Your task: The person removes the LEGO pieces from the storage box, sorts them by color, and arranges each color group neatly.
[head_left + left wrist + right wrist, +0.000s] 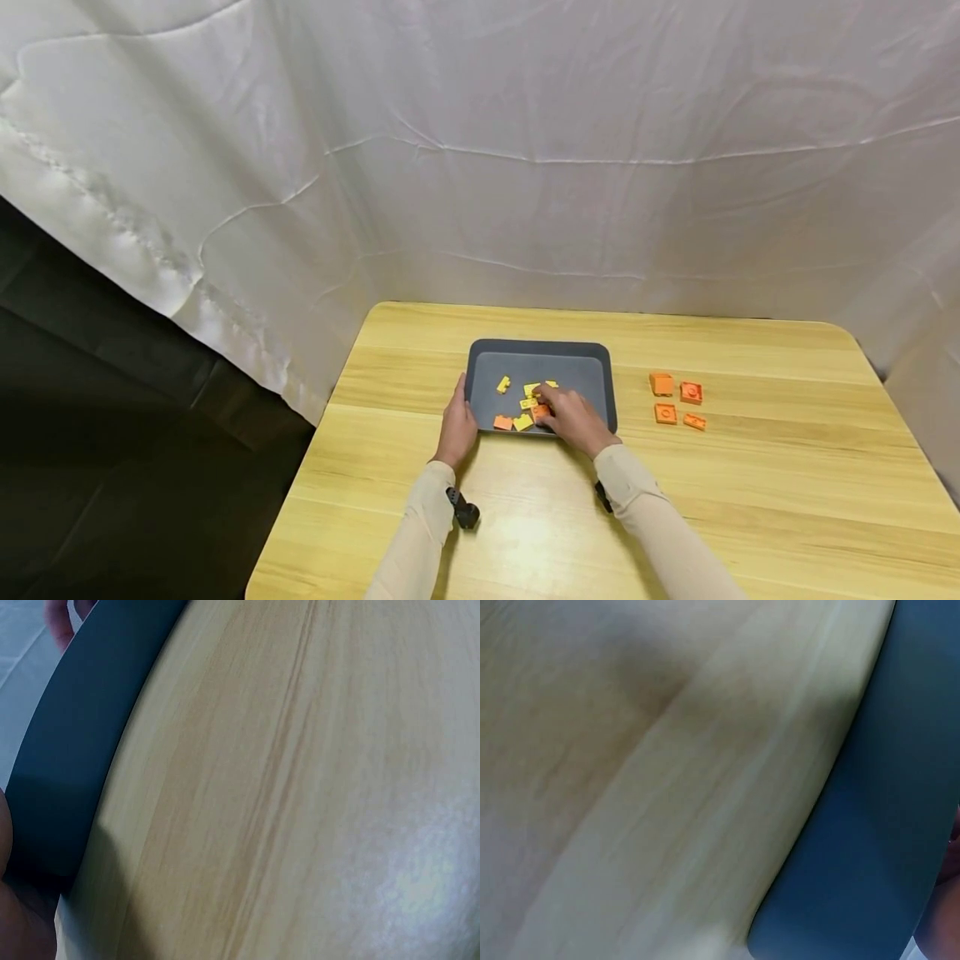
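Note:
On the table lies a dark grey tray (pixel 543 347) with several yellow and orange bricks in it. My left hand (pixel 457 427) grips its left edge, and in the left wrist view the thumb and palm show beside the tray wall (pixel 82 742). Over the bricks, my right hand (pixel 576 418) has its thumb and fingers bent around an orange brick (pixel 539 412). Close by lie yellow bricks (pixel 528 403), with another orange brick (pixel 503 422) near the front wall. A separate yellow brick (pixel 503 384) lies further left. The right wrist view shows mostly the tray's outer wall (pixel 855 810).
Right of the tray, several orange pieces form a loose group: a taller block (pixel 662 383), square pieces (pixel 691 392) and a small narrow one (pixel 694 422). White cloth (pixel 525 208) hangs behind the wooden table (pixel 787 467).

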The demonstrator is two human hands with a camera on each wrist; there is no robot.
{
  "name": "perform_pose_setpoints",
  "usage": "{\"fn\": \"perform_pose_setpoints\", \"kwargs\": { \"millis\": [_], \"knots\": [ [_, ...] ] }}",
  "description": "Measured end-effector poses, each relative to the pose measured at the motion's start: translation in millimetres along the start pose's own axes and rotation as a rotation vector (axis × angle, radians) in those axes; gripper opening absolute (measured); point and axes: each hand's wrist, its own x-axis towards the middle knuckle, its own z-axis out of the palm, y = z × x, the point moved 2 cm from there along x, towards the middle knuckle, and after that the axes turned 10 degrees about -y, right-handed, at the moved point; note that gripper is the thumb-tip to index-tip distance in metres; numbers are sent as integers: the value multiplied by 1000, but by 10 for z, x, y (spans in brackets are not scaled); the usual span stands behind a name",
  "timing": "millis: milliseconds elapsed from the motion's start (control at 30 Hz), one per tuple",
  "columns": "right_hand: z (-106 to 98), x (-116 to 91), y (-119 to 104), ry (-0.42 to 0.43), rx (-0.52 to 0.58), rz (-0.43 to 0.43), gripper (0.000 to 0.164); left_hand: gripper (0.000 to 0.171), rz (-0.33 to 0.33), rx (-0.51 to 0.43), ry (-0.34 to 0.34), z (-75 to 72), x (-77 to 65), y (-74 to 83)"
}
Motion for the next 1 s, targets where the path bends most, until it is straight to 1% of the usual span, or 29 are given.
{"fn": "perform_pose_setpoints", "kwargs": {
  "millis": [133,267,467,600,833,1000],
  "knots": [
    [6,-1,0,3,-18,2,31,54,-1,5,3,-3,3,8],
    [12,4,-2,-5,-39,-1,30,54,1,12,4,-2,10,11],
    [16,0,-2,16,-57,-30,29,54,6,17,8,2,6,10],
    [19,-8,2,30,-70,-52,31,54,7,14,11,3,0,12],
    [8,-12,-4,6,-91,-42,39,53,13,20,16,4,1,20],
    [-1,-5,-9,-8,-97,-36,42,53,16,13,16,5,0,25]
  ]
}}
